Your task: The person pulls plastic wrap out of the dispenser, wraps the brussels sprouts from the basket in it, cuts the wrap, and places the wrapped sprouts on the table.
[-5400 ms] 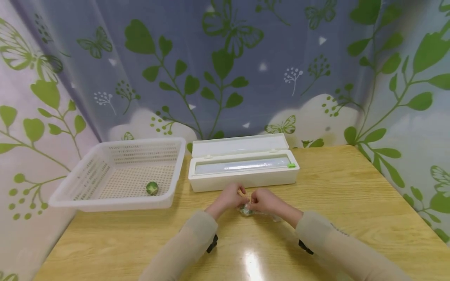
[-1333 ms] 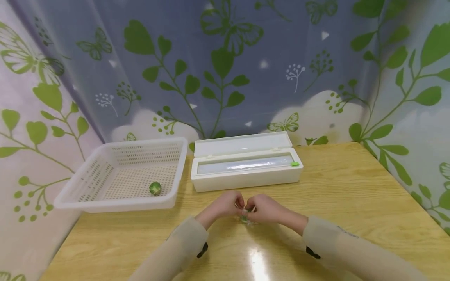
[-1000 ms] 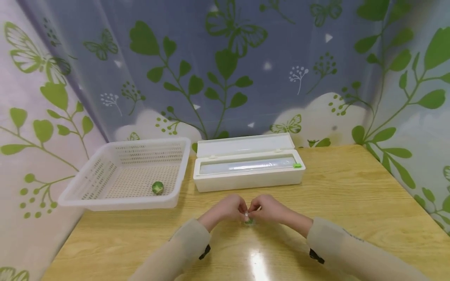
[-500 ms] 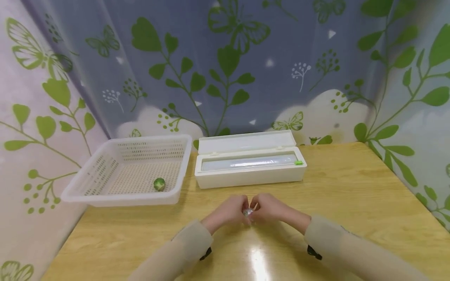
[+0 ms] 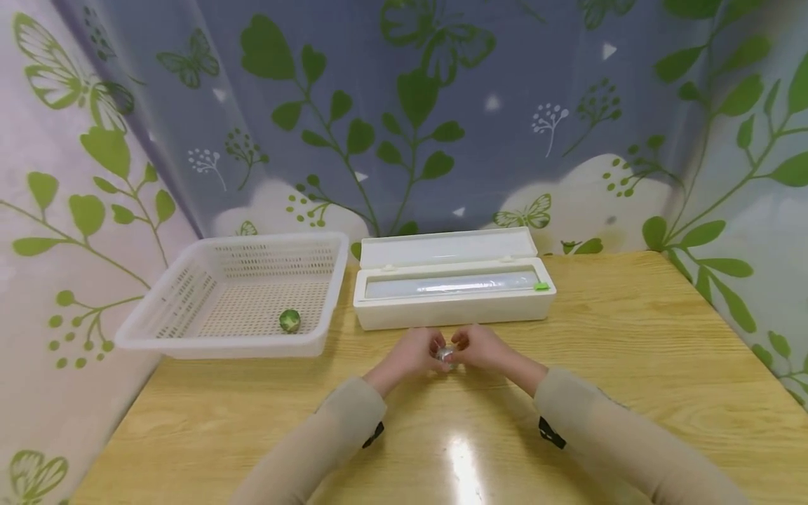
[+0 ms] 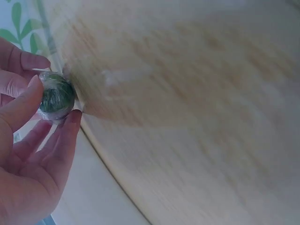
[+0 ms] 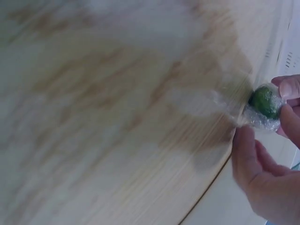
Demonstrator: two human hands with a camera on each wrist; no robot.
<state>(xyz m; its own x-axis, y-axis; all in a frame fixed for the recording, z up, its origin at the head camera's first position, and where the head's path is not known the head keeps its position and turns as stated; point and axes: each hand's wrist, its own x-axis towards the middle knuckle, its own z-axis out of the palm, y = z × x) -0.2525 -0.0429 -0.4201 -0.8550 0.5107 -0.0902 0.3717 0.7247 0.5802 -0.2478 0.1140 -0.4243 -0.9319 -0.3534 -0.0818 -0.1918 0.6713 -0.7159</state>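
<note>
A Brussels sprout (image 5: 445, 354) wrapped in clear plastic film is held just above or on the table, in front of the white box. My left hand (image 5: 414, 353) grips it from the left, thumb and fingers bent around it; the left wrist view shows the shiny film tight over the green sprout (image 6: 57, 97). From the other side my right hand (image 5: 482, 347) pinches the wrapped sprout (image 7: 266, 101), its thumb against the film. In the right wrist view, loose film sticks out beside the fingertips. The fingers partly hide the sprout in the head view.
A white perforated basket (image 5: 221, 342) stands at the left with one bare Brussels sprout (image 5: 290, 320) inside. Behind the hands is a white film dispenser box (image 5: 454, 313), lid up, with a film roll (image 5: 451, 284) and a green slider (image 5: 541, 286). A patterned curtain (image 5: 353, 112) hangs behind the table.
Earlier both hands pinched and gathered film above the sprout at the table. Now the wrapped sprout sits between both hands' fingers, turned, and they are slightly nearer the box.
</note>
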